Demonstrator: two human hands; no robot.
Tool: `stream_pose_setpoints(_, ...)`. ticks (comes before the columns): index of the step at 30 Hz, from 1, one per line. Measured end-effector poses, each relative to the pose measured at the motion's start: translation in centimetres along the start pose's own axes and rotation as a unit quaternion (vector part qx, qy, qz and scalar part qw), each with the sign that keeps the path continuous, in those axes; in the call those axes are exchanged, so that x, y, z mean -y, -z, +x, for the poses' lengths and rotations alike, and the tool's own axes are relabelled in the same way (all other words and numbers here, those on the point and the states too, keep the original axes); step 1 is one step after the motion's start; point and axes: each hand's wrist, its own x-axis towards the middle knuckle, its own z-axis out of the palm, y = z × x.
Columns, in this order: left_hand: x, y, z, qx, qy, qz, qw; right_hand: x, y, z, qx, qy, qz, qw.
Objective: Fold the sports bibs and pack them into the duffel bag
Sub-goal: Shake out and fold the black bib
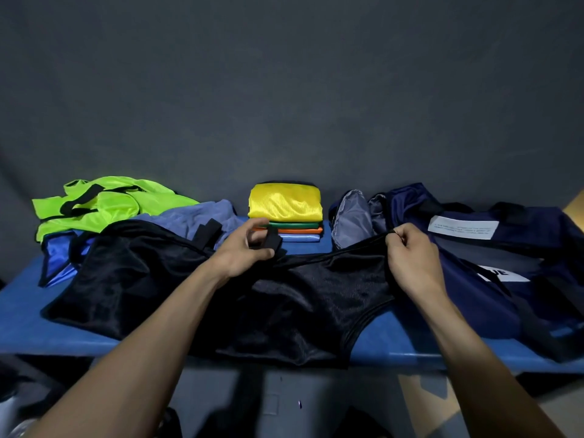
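Observation:
A black mesh bib (151,279) lies spread across the blue table (19,324) in front of me. My left hand (243,251) pinches one of its black shoulder straps near the middle. My right hand (410,257) grips the other shoulder edge and holds it slightly raised. A navy duffel bag (474,248) lies at the right with its grey-lined mouth open toward the middle. Behind my hands stands a stack of folded bibs (286,213), yellow on top, then green, orange and light blue.
At the back left lies a loose heap of bibs: neon green (104,203), grey-blue (192,216) and royal blue (57,260). A dark grey backdrop rises right behind the table. The black bib overhangs the table's front edge.

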Motion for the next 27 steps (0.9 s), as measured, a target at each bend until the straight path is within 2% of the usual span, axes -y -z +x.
stream_pose_setpoints(6, 0.9, -0.7, 1.3, -0.072, -0.041, 0.107, 0.991, -0.3, 0.1, 0.1, -0.005, -0.002, -0.003, 1.000)
stream_pose_setpoints(11, 1.3, -1.3, 2.1, -0.166, -0.037, 0.127, 0.977, -0.7, 0.1, 0.4, -0.018, -0.023, 0.002, 1.000)
stream_pose_setpoints(13, 1.7, -1.4, 2.2, -0.203, -0.047, 0.180, 0.961, -0.8, 0.2, 0.5, -0.021, -0.038, 0.001, 0.999)
stream_pose_setpoints(17, 2.1, -1.6, 1.9, -0.226, -0.059, 0.296, 0.926, -1.1, 0.1, 0.7, -0.013, -0.063, -0.001, 0.998)
stream_pose_setpoints(20, 1.3, -1.4, 1.5, -0.250, -0.129, 0.372, 0.884, -1.3, 0.1, 1.0, -0.012, -0.080, 0.008, 0.997)
stream_pose_setpoints(21, 0.8, -1.4, 1.1, -0.243, -0.179, 0.387, 0.871, -1.4, 0.0, 1.1, -0.011, -0.086, 0.014, 0.996)
stream_pose_setpoints(23, 0.0, -1.8, -0.4, -0.169, -0.256, 0.385, 0.870, -1.4, 0.0, 1.2, -0.006, -0.101, 0.041, 0.994)
stream_pose_setpoints(25, 0.1, -2.4, -2.2, -0.064, -0.265, 0.413, 0.869, -1.3, -0.1, 1.2, -0.001, -0.119, 0.078, 0.990)
stream_pose_setpoints(27, 1.6, -2.8, -3.3, 0.002, -0.273, 0.489, 0.829, -1.1, 0.0, 1.2, 0.001, -0.135, 0.114, 0.984)
